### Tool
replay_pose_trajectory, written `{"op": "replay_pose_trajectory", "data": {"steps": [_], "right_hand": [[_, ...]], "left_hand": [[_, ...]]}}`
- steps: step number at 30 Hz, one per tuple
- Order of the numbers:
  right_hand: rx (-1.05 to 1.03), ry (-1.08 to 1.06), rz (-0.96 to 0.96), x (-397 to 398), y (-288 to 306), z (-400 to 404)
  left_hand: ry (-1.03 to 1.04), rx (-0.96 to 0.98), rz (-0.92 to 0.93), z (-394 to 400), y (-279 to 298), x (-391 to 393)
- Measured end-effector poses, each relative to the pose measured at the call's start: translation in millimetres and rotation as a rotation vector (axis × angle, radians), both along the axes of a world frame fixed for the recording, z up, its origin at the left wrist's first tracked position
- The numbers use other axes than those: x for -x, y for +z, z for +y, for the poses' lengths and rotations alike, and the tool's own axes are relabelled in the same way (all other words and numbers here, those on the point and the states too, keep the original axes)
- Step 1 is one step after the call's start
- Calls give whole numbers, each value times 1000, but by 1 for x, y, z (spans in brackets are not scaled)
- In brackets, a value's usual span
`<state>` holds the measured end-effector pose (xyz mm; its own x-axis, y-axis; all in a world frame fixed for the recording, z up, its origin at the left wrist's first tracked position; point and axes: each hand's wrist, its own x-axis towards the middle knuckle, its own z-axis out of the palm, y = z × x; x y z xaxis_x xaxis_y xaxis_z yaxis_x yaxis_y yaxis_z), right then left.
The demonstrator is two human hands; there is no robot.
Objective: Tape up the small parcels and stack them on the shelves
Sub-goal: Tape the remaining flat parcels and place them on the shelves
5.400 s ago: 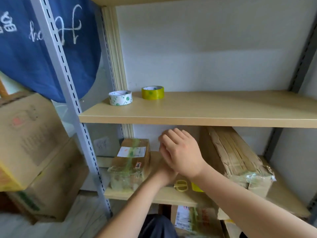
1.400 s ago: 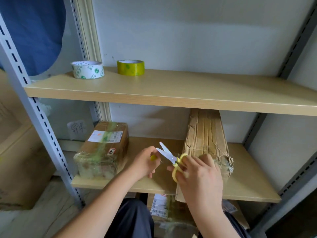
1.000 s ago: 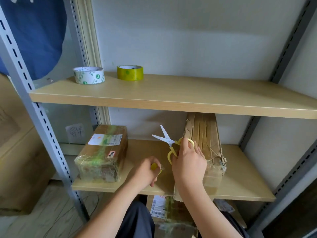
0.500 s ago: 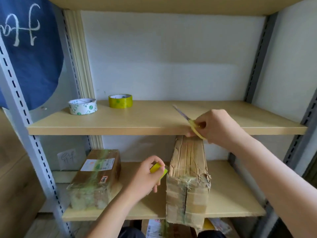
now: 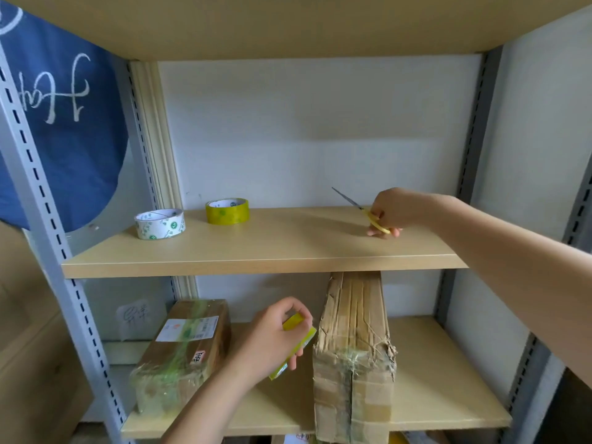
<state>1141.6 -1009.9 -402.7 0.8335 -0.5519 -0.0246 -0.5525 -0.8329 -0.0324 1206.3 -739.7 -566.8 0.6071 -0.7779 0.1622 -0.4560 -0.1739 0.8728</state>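
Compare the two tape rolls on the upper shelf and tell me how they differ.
The white tape roll is printed with small green logos; the yellow tape roll is translucent yellow-green. The white tape roll sits nearer the shelf's left end and front; the yellow tape roll sits to its right and further back. The white one appears slightly larger, perhaps only because it is closer. Both lie flat, holes up, apart from each other and untouched by either hand.

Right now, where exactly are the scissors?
In the head view, the scissors are in the right hand over the right part of the upper shelf, well right of the yellow tape roll.
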Motion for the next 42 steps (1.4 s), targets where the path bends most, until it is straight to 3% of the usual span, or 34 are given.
{"op": "replay_pose_trajectory", "data": {"steps": [5, 9, 11, 13, 15, 17, 19, 21, 25, 30, 35, 40, 42], "right_hand": [[67, 78, 49, 4, 14, -4], [350, 17, 185, -6, 0, 12], [519, 24, 62, 0, -11, 23], [570, 91, -224, 11, -23, 39], [444, 186, -464, 24, -38, 64], [132, 247, -556, 34, -54, 88], [-39, 263, -617, 46, -64, 101], [-84, 249, -665, 56, -70, 108], [-301, 242, -570, 66, -79, 117], [-243, 137, -630, 86, -87, 110], [-252, 46, -615, 114, -98, 102], [-725, -207, -806, 141, -123, 92], [-763, -320, -937, 157, -137, 82]], "left_hand": [[0, -4, 41, 0, 7, -7], [-3, 9, 28, -2, 16, -8], [-5, 6, 7, -2, 20, -6], [-4, 8, 11, -3, 25, -4], [-8, 45, 70, -4, 29, -3], [-8, 89, 123, -5, 31, -2], [3, 120, 141, -7, 36, 3], [2, 139, 145, -10, 42, 11], [-61, 182, 183, -20, 50, 34], [-117, 139, 219, -33, 47, 63], [-191, -106, -83, -41, 39, 56], [-264, -227, -358, -52, 43, 58], [-175, -288, -527, -50, 42, 48]]}}
